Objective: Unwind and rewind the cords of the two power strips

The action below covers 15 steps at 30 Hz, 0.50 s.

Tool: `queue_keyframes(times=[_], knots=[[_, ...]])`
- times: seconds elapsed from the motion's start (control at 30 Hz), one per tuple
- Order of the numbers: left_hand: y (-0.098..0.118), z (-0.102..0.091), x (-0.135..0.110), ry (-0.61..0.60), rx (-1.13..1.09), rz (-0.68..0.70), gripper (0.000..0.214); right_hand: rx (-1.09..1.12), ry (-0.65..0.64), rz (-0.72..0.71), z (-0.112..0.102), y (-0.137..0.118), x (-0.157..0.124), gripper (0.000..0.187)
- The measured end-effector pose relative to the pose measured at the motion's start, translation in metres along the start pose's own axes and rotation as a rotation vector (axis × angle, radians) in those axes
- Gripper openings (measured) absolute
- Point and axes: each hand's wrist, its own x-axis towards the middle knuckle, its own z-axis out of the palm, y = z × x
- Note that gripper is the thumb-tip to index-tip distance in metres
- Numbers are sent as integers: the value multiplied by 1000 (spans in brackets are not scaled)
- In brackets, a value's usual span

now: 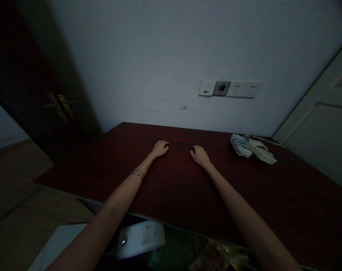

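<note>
My left hand [160,148] rests on the dark red-brown tabletop [176,188], palm down, with its fingers loosely bent and the thumb apart. A bracelet [138,173] circles that forearm. A short way to the right, my right hand [200,155] lies on the same surface, its fingers gently curled and a small gap showing by the thumb. Nothing shows in either hand. Farther right, nearest to my right hand, are two bundled cloth items, one striped grey-blue [240,145] and one pale cream [261,151]; their exact kind is unclear.
Behind the table, a wall carries a row of sockets [230,89]. A dark door [32,94] stands left, a pale panelled door [323,120] right. Below the front edge sit a white device [141,239] with a lit display and some shiny packaging [218,256].
</note>
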Motion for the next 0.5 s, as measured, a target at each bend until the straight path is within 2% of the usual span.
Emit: queue_keyframes(times=[0.37,0.5], knots=[[-4,1,2,70,-118,-23,29,36,28,16,2,-1,-1,31],[-5,0,2,110,-177,-28,25,64,99,62,-5,1,2,37]])
